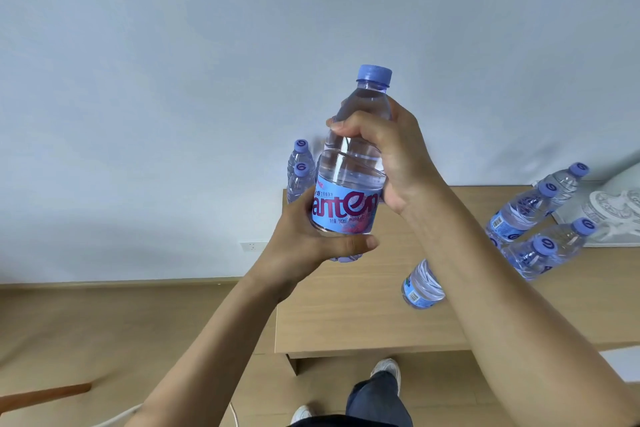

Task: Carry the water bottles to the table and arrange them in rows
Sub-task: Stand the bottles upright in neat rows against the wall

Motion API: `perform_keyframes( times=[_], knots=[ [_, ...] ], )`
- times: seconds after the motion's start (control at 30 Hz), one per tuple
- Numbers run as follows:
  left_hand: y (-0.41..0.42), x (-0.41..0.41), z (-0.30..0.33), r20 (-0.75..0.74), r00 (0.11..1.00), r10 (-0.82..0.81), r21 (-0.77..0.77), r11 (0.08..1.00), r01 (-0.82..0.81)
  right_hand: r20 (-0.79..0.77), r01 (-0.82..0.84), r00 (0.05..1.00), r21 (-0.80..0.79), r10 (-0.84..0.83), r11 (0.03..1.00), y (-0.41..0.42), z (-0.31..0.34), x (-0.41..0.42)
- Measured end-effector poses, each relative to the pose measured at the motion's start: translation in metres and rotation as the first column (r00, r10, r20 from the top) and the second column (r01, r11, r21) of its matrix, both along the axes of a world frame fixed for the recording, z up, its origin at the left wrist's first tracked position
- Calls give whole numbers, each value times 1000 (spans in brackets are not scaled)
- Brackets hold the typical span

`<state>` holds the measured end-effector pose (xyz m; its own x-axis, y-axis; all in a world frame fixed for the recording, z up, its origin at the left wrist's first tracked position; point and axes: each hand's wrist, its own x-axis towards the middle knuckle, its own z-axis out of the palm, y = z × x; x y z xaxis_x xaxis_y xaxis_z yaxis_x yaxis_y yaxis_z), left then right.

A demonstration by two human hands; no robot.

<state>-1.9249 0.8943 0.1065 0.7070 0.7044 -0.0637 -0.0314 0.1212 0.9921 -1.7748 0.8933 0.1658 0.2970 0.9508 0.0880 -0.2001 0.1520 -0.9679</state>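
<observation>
I hold a clear water bottle [349, 170] with a blue cap and blue label upright in the air, above the left end of the low wooden table [346, 319]. My left hand [304, 239] grips its lower body at the label. My right hand [388, 152] wraps around its upper part below the neck. Two bottles [299, 168] stand at the table's far left corner, partly hidden behind the held one. One bottle [422, 286] stands mid-table, half covered by my right forearm. Several bottles [540, 218] stand grouped at the right.
A white wall rises behind the table, with a socket [252, 246] low down. A white ornate object [613, 211] sits at the table's far right. My shoes [386, 369] and wooden floor show below the table's front edge. A white cable [117, 416] lies on the floor.
</observation>
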Motion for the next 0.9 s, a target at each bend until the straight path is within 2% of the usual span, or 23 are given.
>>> perform_keyframes(
  times=[0.17,0.27,0.37,0.47,0.57,0.9],
  knots=[
    [4,-2,0,-15,994,-109,-14,994,108,-90,-138,986,27,140,990,1,-6,6],
    [3,-3,-2,1,997,-82,-24,996,82,-81,-160,983,66,165,985,0,-7,5],
    [-1,-1,-6,9,1000,25,-17,1000,-25,-22,-122,992,42,123,992,-1,-7,2],
    [-6,2,-9,-13,984,177,66,982,-176,88,-4,996,1,4,1000,-2,-6,-3],
    [-11,4,-11,-34,960,279,147,951,-271,89,72,994,-9,-71,997,-3,-6,-9],
    [-16,-1,-12,41,984,176,41,983,-178,-26,47,999,10,-46,999,-7,-10,-6]
  ],
)
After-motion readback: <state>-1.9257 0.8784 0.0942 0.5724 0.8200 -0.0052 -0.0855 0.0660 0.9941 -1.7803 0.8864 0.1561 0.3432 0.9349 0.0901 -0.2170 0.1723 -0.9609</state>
